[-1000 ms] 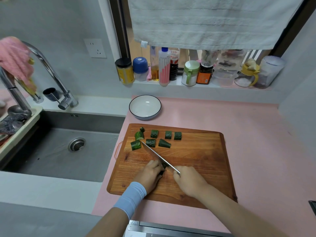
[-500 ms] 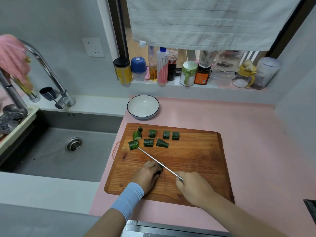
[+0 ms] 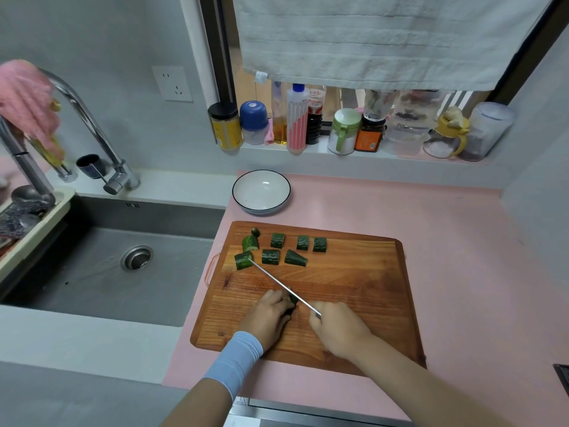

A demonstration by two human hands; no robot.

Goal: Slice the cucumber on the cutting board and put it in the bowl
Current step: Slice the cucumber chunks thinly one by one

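Head view showed your left hand (image 3: 271, 315) holding the remaining cucumber stub (image 3: 293, 299) at the cutting board's (image 3: 354, 288) lower centre, your right hand (image 3: 338, 329) gripping the knife (image 3: 277, 280), cut pieces (image 3: 270, 256) grouped upper left, none yet in the bowl (image 3: 261, 192) above.

Dark green cucumber pieces (image 3: 271, 256), striped-grain brown cutting board (image 3: 354, 288), pink counter (image 3: 446, 241).

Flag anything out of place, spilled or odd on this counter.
Nothing spilled or damaged. Only the dark green cut cucumber pieces on the brown wooden cutting board look uneven: the wedge-shaped piece is cut on a slant, the rest blockier.
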